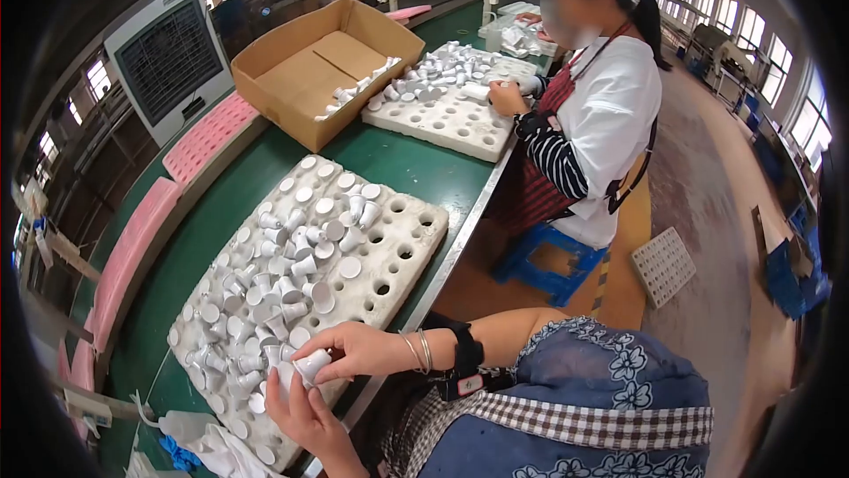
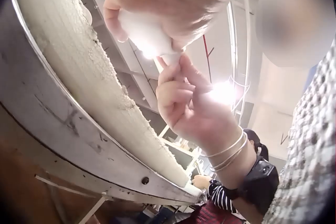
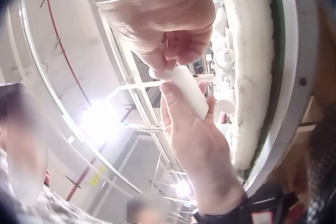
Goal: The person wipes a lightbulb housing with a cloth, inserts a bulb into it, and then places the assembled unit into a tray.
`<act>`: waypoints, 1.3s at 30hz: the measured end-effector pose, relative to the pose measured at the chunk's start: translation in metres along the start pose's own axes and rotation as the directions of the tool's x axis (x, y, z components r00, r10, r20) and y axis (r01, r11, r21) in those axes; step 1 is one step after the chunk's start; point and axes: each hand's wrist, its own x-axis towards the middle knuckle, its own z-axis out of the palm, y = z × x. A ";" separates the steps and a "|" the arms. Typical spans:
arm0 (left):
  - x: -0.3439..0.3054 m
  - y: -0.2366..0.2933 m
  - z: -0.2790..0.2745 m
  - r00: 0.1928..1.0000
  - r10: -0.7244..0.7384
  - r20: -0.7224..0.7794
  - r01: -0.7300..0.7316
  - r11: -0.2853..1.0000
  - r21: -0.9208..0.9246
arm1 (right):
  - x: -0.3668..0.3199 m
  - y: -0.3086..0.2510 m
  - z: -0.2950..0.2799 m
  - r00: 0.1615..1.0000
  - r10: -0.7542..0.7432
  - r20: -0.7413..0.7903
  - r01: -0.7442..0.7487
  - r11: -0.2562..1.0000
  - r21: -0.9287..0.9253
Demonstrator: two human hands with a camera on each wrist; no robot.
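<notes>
Both hands meet over the near edge of a pitted white foam board [image 1: 393, 252], around a small white cup-shaped piece [image 1: 311, 365] with a narrow tip. My left hand [image 1: 309, 420] grips its wide body between thumb and fingers; the white side [image 3: 190, 95] shows in the right wrist view. From the other side, my right hand [image 1: 358, 350] pinches the piece near its narrow end. In the left wrist view, the right hand's fingertips [image 2: 181, 66] are right at that end. Many similar white pieces [image 1: 256, 301] lie heaped on the board beside the hands.
Another person [image 1: 601, 98] sits at a second foam board [image 1: 442, 120] with more white pieces. A cardboard box [image 1: 301, 53] stands on the green table [image 1: 265, 146]. Pink foam strips [image 1: 133, 248] line the far side. A white bottle [image 1: 186, 425] and cloth [image 1: 230, 453] lie at near left.
</notes>
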 end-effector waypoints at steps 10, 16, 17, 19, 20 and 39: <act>-0.006 -0.001 -0.001 1.000 0.006 -0.004 -0.006 0.999 -0.038 | 0.002 0.003 -0.019 0.995 -0.102 -0.003 0.083 0.826 -0.557; -0.010 -0.002 -0.002 1.000 0.003 -0.005 -0.003 0.998 -0.070 | 0.004 0.007 -0.019 0.993 0.116 -0.021 -0.102 0.934 0.343; -0.010 -0.001 -0.002 1.000 -0.006 -0.020 0.004 0.996 -0.094 | 0.004 0.000 -0.018 0.980 0.196 -0.019 -0.164 0.869 0.466; -0.010 0.000 -0.004 1.000 -0.004 -0.012 0.002 0.993 -0.114 | 0.005 0.003 -0.018 0.978 0.206 -0.015 -0.164 0.817 0.553; -0.010 0.001 -0.005 1.000 -0.003 -0.008 0.002 0.991 -0.131 | 0.006 0.005 -0.019 0.977 0.214 -0.004 -0.163 0.756 0.633; -0.012 0.005 -0.016 0.992 0.124 0.011 -0.125 0.991 0.037 | -0.019 -0.016 -0.015 0.977 -0.083 0.197 0.185 0.786 -0.590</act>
